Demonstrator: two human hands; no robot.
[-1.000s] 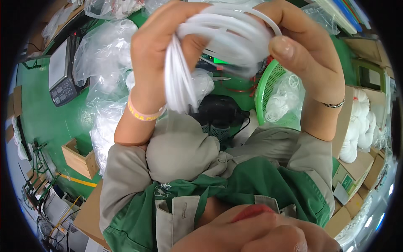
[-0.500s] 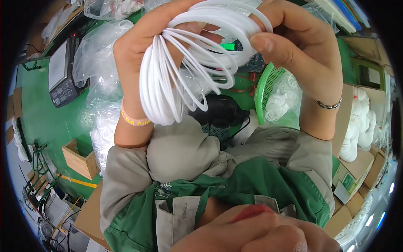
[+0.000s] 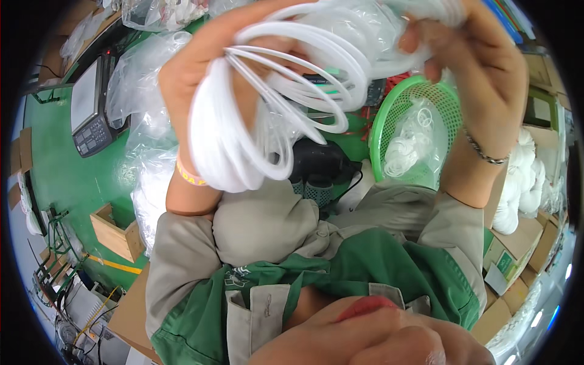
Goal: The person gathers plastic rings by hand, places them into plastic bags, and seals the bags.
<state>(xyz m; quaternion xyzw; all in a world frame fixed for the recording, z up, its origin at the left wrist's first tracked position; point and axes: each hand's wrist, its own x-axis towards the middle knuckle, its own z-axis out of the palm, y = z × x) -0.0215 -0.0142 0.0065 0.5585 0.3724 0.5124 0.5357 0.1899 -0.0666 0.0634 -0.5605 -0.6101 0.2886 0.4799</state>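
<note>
A bunch of thin white rings (image 3: 213,134) hangs from my left hand (image 3: 191,70), whose fingers are closed around it. The rings fan out below and to the right of that hand; some are smeared by motion. My right hand (image 3: 486,76) is raised at the upper right, fingers curled on more white rings (image 3: 441,12) near the top edge. Its fingertips are blurred. Behind and between the hands lies clear plastic film (image 3: 359,27), partly covered by the rings.
A green perforated basket (image 3: 380,125) holds bagged white rings. At the left sit a weighing scale (image 3: 91,115), clear plastic bags (image 3: 149,73) and a wooden box (image 3: 118,234). White bundles (image 3: 508,204) and cardboard boxes (image 3: 517,243) stand at the right.
My right hand has moved up and to the right, away from my left, with white rings in it. The left bunch has swung slightly left and its rings spread more. More of the basket shows.
</note>
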